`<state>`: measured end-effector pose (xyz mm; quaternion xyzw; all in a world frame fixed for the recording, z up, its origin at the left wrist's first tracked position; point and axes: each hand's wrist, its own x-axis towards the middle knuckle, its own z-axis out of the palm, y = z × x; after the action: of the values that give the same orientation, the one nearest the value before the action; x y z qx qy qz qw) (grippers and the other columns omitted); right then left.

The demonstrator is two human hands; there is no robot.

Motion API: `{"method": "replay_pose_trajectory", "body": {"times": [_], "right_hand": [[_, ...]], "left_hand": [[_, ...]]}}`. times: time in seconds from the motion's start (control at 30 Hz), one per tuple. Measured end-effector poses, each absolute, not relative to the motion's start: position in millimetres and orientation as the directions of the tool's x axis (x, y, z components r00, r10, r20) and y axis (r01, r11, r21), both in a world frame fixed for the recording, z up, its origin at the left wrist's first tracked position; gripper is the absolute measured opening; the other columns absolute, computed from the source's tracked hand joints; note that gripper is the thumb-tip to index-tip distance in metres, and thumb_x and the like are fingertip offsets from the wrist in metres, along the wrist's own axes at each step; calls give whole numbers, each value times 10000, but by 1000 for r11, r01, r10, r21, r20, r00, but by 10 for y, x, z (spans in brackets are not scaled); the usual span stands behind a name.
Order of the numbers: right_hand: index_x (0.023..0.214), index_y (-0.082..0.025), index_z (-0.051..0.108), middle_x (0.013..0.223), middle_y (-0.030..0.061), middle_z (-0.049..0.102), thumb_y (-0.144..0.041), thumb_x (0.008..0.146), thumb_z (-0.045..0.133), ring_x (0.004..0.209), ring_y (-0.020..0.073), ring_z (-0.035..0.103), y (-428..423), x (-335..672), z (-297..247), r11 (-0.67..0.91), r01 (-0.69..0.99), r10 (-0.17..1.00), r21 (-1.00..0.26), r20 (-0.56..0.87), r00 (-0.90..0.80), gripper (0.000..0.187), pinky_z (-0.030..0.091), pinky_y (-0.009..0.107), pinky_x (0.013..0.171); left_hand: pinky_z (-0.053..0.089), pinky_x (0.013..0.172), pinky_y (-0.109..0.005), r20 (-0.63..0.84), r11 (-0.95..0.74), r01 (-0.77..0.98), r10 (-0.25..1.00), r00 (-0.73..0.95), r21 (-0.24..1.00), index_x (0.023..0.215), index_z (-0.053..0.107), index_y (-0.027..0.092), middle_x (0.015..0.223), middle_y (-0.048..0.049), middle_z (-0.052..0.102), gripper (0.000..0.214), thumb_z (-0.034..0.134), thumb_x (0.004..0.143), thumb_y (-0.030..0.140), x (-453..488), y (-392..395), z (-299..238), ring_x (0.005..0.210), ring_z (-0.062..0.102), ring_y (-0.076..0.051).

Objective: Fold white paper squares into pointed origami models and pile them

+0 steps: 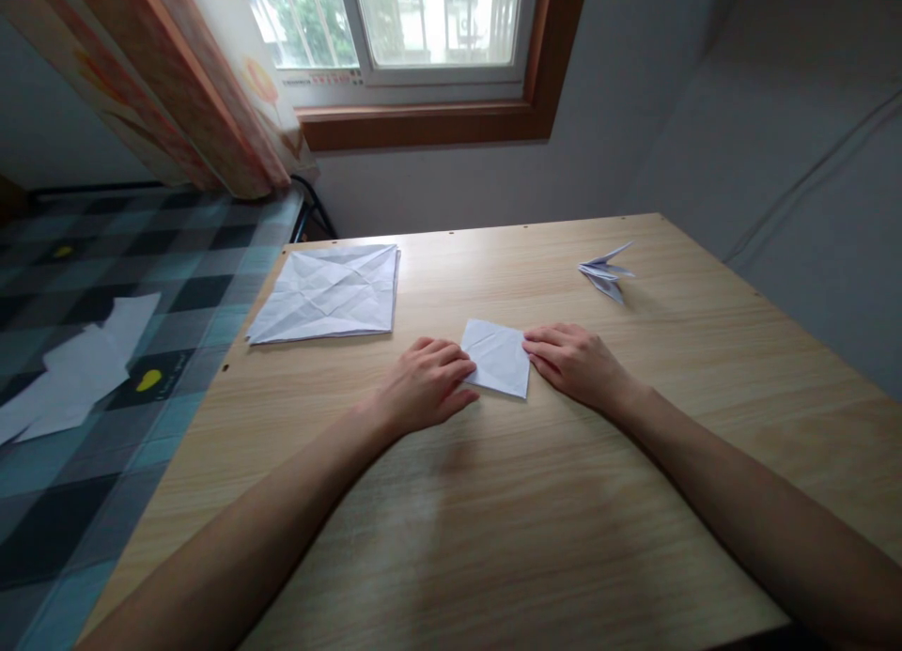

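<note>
A small square of folded white paper (497, 355) lies on the wooden table between my two hands. My left hand (431, 380) holds its left edge, fingers bent together over the border and the thumb lower, near the front-left corner. On the opposite side, my right hand (574, 362) has its fingertips closed on the right edge; its thumb is mostly hidden. Beyond my left hand rests a stack of larger creased white sheets (331, 294). A folded paper piece with pointed flaps (606, 272) stands past my right hand.
The light wooden table (479, 519) reaches towards the wall below a window (437, 31). On the left, a checked cloth surface (204, 303) carries loose white paper pieces (88, 369). A patterned curtain (190, 87) hangs above it.
</note>
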<state>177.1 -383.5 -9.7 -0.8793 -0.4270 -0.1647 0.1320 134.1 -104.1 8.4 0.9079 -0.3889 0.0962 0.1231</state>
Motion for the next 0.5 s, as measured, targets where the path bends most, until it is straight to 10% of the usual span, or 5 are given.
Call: {"method": "replay_pose_trajectory", "body": {"times": [0.5], "right_hand": [[1338, -105, 565, 1383, 194, 580, -461, 960, 547, 1299, 326, 521, -3792, 1742, -163, -597, 785, 716, -168, 331, 615, 520, 425, 510, 1074]], "left_hand": [[441, 759, -318, 380, -671, -742, -682, 625, 17, 861, 710, 183, 831, -52, 699, 282, 475, 979, 283, 1316, -1059, 72, 805, 626, -171]]}}
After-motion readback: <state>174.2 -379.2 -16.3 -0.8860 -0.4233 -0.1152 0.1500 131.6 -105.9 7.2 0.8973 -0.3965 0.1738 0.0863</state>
